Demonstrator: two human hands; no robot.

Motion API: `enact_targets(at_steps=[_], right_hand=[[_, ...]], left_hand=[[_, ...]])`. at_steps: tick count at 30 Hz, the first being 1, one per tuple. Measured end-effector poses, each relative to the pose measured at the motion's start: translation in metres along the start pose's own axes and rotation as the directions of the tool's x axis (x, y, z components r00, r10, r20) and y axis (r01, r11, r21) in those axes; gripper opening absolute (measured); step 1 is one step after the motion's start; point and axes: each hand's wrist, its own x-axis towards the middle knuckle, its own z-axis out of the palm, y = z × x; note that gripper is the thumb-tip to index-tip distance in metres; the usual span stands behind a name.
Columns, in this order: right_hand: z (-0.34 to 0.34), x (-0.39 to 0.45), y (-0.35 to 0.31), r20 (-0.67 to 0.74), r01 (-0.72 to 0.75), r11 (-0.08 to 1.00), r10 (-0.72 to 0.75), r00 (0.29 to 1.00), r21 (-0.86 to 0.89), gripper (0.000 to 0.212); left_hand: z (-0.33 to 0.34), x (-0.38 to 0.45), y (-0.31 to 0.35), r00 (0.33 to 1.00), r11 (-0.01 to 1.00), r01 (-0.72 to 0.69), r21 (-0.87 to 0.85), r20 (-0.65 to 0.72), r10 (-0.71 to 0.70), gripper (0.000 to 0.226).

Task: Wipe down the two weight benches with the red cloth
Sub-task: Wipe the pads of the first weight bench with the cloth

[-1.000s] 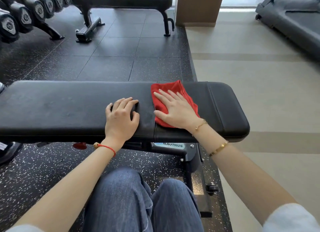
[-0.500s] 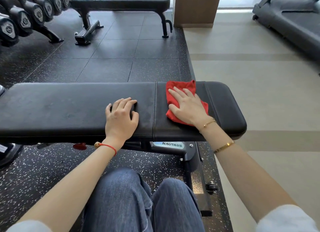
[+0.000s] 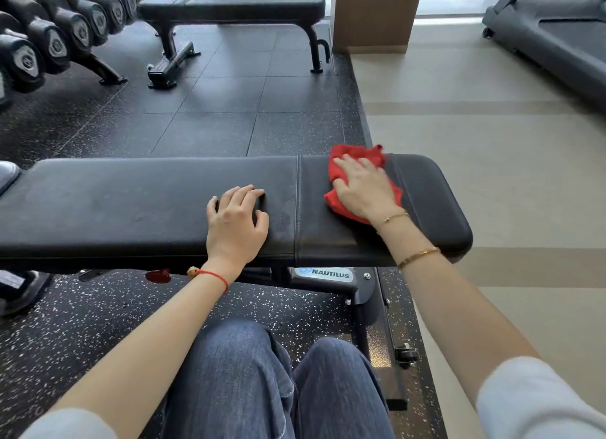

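Head view: red cloth [image 3: 341, 166] lies bunched on the right end of the near bench [image 3: 131, 209], pressed flat under the right hand [image 3: 364, 189], whose fingers are straight. Left hand [image 3: 236, 222] rests on the pad with fingers lightly curled, holding nothing. Cloth overhangs the far edge, so it could slip off or ball up, leaving streaks. Far bench [image 3: 249, 7] looks untouched.

Daylight is falling across a beige floor [image 3: 492, 163] at three o'clock; dumbbells [image 3: 49, 38] are lining speckled rubber tiles [image 3: 210, 90] at ten.
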Motion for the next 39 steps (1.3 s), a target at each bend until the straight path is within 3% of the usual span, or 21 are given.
enact_targets(at_steps=[3,5,10,17,21,26,33,35,39], right_hand=[[0.013,-0.027,-0.039,0.036,0.212,0.977,-0.213,0.976,0.011,0.055],[0.015,-0.052,-0.037,0.025,0.262,0.965,-0.263,0.965,0.03,0.056],[0.0,-0.077,0.034,-0.083,0.096,0.995,-0.093,0.992,0.032,0.054],[-0.017,-0.001,0.086,-0.038,-0.202,0.978,0.204,0.978,0.061,0.053],[-0.018,0.027,0.07,0.016,-0.187,0.981,0.187,0.982,0.042,0.052],[-0.017,-0.019,0.097,-0.011,-0.087,0.995,0.088,0.996,0.056,0.053],[-0.026,-0.012,0.123,-0.053,-0.221,0.971,0.227,0.973,0.091,0.051],[-0.023,-0.014,0.107,-0.071,-0.178,0.981,0.183,0.981,0.076,0.05],[-0.012,-0.052,0.068,-0.08,0.045,0.998,-0.04,0.996,0.054,0.048]], left_hand=[[-0.002,0.001,-0.002,1.0,1.0,-0.006,-0.009,-0.002,0.006,0.038],[-0.002,0.0,-0.004,1.0,1.0,-0.017,-0.007,-0.003,0.017,0.038],[-0.002,-0.001,-0.004,1.0,1.0,-0.017,-0.012,0.001,0.017,0.038],[0.0,-0.001,0.001,1.0,1.0,-0.008,0.01,0.013,0.008,0.04],[-0.002,0.0,-0.001,1.0,1.0,-0.014,0.002,0.005,0.014,0.038],[-0.001,0.0,-0.005,1.0,1.0,-0.028,-0.008,-0.006,0.028,0.037],[0.0,0.0,-0.001,1.0,1.0,-0.013,-0.006,-0.003,0.013,0.037],[0.0,0.0,-0.001,1.0,1.0,-0.015,-0.004,-0.006,0.015,0.037],[0.0,0.0,0.0,1.0,1.0,-0.01,-0.009,-0.022,0.009,0.036]])
